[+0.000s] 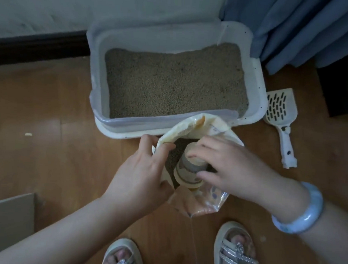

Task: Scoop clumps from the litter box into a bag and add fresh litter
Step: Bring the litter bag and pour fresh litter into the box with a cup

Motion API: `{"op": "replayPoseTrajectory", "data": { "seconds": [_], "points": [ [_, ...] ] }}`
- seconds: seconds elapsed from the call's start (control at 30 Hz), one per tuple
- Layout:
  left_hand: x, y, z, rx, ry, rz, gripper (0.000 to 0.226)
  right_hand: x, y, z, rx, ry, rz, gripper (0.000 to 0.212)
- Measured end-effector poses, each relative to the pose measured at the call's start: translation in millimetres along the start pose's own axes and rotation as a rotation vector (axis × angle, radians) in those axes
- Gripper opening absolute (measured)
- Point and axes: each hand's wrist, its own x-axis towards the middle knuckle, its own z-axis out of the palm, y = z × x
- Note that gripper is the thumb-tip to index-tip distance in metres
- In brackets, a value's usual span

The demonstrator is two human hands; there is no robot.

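A white litter box (258, 91) full of brown litter sits on the wooden floor against the wall. In front of it stands an open cream litter bag (191, 126) with dark litter inside. My left hand (143, 170) pinches the bag's left rim and holds it open. My right hand (231, 169) reaches into the mouth and grips a cream cup (187, 173) lying on its side in the bag. A white slotted scoop (280, 117) lies on the floor right of the box, untouched.
Blue curtains (307, 27) hang at the back right. A cardboard box flap (7, 224) lies at the lower left. My two sandalled feet (235, 252) stand just below the bag. A dark skirting board runs along the wall at left.
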Motion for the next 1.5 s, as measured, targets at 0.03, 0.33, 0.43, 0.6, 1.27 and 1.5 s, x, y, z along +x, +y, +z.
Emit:
{"op": "replayPoseTrajectory", "data": {
  "seconds": [0.03, 0.33, 0.43, 0.6, 1.27, 1.5],
  "points": [
    [1, -1, 1, 0.01, -0.002, 0.011, 0.079, 3, 6, 4, -0.033, -0.063, -0.042, 0.045],
    [14, -13, -1, -0.102, -0.068, 0.063, 0.076, 17, 40, 7, -0.022, -0.27, -0.038, 0.072],
    [19, -13, -1, -0.134, -0.092, 0.069, 0.081, 21, 40, 7, -0.087, -0.303, -0.064, 0.086],
    [17, -7, 1, -0.141, -0.099, 0.06, 0.087, 25, 31, 10, -0.249, -0.277, -0.08, 0.077],
    [14, -7, 2, -0.242, -0.046, 0.087, 0.09, 28, 7, 31, -0.546, -0.162, 0.179, 0.051],
    [15, -6, 1, -0.221, -0.066, 0.079, 0.088, 29, 36, 55, -0.332, -0.21, 0.078, 0.049]
  ]
}}
